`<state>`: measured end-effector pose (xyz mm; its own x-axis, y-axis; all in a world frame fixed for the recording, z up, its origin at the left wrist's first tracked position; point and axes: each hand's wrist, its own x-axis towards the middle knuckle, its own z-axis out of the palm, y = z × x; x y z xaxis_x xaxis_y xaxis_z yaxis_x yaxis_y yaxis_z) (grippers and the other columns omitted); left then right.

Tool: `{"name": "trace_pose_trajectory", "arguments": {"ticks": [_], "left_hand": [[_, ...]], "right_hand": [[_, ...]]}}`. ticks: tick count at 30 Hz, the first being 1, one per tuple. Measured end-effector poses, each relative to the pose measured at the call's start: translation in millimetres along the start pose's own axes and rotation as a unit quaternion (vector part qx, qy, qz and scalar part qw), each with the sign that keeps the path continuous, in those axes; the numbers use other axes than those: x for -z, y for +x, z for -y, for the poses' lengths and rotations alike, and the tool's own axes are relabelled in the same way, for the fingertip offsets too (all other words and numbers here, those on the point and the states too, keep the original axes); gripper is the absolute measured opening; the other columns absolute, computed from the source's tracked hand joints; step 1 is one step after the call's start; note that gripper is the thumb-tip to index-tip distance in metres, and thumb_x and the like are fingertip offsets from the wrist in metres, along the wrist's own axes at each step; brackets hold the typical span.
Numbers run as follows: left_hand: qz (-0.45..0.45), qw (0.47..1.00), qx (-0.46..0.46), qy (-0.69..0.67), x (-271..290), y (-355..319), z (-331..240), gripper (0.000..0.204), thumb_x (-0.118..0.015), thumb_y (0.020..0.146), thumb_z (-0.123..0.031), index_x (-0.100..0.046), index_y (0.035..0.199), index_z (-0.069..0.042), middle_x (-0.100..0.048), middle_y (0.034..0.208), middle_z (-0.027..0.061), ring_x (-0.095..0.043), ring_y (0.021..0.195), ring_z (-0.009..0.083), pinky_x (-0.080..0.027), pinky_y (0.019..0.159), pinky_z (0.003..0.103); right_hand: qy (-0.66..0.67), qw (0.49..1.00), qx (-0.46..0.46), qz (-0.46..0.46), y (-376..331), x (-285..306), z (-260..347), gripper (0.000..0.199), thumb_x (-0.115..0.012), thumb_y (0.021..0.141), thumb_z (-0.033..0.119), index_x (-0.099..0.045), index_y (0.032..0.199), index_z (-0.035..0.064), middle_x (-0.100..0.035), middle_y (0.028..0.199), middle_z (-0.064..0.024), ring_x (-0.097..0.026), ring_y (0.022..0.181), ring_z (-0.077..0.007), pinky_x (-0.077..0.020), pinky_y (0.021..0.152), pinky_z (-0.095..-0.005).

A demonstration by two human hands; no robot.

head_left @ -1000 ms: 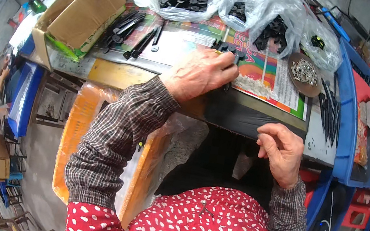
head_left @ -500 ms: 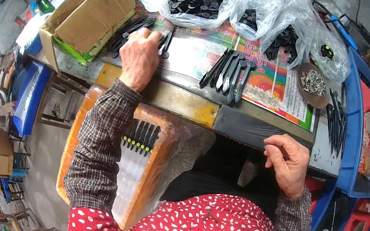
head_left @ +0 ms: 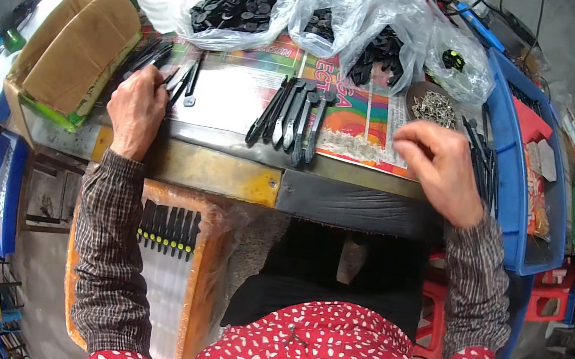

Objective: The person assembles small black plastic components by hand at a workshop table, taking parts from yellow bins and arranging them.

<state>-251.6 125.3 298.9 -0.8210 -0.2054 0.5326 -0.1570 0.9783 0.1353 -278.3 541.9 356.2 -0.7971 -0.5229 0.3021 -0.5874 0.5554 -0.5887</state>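
Note:
My left hand [head_left: 138, 112] is at the left of the bench, over a loose pile of black plastic strips [head_left: 144, 56]. Its fingers curl down among the strips; whatever they grip is hidden. Beside it lie a few more black strips [head_left: 190, 89] with rounded ends. Over the right side of the bench is my right hand [head_left: 445, 169], thumb and fingers curled together, just in front of a round brown dish [head_left: 418, 95] of small metal rivets or screws [head_left: 436, 107]. Anything in its fingertips is too small to make out. Several black strips [head_left: 291, 115] lie in a row between the hands.
Clear plastic bags [head_left: 285, 18] of black parts line the back. A cardboard box [head_left: 77, 42] stands at left, a blue crate [head_left: 520, 213] at right. Below the bench edge [head_left: 220, 171], an orange-edged, plastic-wrapped bin [head_left: 198, 302] holds a row of black strips with yellow-green dots [head_left: 171, 228].
The view has shifted, so the bench appears further left. My right hand has risen from below the bench edge towards the rivet dish. My left hand stays at the strip pile.

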Motion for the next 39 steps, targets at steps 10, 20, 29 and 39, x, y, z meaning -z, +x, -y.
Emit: {"name": "trace_pose_trajectory", "arguments": {"ticks": [10,20,29,39], "left_hand": [[-0.030,0.967,0.010,-0.254,31,-24,-55,0.010,-0.064,0.089,-0.005,-0.062,0.098,-0.001,-0.067,0.080,0.0130,-0.063,0.068,0.0208,-0.049,0.063,0.032],[0.048,0.879,0.079,-0.468,36,-59,-77,0.010,-0.065,0.094,-0.006,-0.063,0.102,0.000,-0.060,0.080,-0.0016,-0.050,0.060,0.0015,-0.040,0.051,0.017],[0.107,0.823,0.117,-0.545,42,-70,-95,0.017,-0.065,0.094,-0.007,-0.065,0.108,0.003,-0.062,0.082,0.0008,-0.054,0.063,0.0026,-0.046,0.052,0.018],[0.134,0.732,0.145,-0.652,52,-81,-113,0.019,-0.066,0.091,-0.002,-0.063,0.108,0.003,-0.065,0.088,0.0026,-0.054,0.067,0.0027,-0.044,0.050,0.018]], "right_hand": [[-0.274,0.957,0.088,-0.048,82,-2,-58,0.011,-0.059,0.085,0.007,-0.067,0.086,0.0010,-0.062,0.084,-0.0142,-0.064,0.079,-0.0331,-0.0508,0.071,-0.0425],[-0.378,0.918,0.122,0.009,99,-15,-81,0.015,-0.054,0.085,0.012,-0.065,0.078,0.0051,-0.060,0.085,-0.0136,-0.063,0.083,-0.0331,-0.0503,0.072,-0.0447],[-0.386,0.913,0.126,0.049,116,-14,-88,0.010,-0.057,0.081,0.011,-0.063,0.083,0.0035,-0.062,0.087,-0.0143,-0.064,0.081,-0.0361,-0.0511,0.070,-0.0472],[-0.125,0.986,0.092,-0.056,94,-8,-69,0.014,-0.063,0.084,0.009,-0.065,0.095,0.0013,-0.067,0.087,-0.0143,-0.069,0.079,-0.0286,-0.0561,0.069,-0.0365]]}}
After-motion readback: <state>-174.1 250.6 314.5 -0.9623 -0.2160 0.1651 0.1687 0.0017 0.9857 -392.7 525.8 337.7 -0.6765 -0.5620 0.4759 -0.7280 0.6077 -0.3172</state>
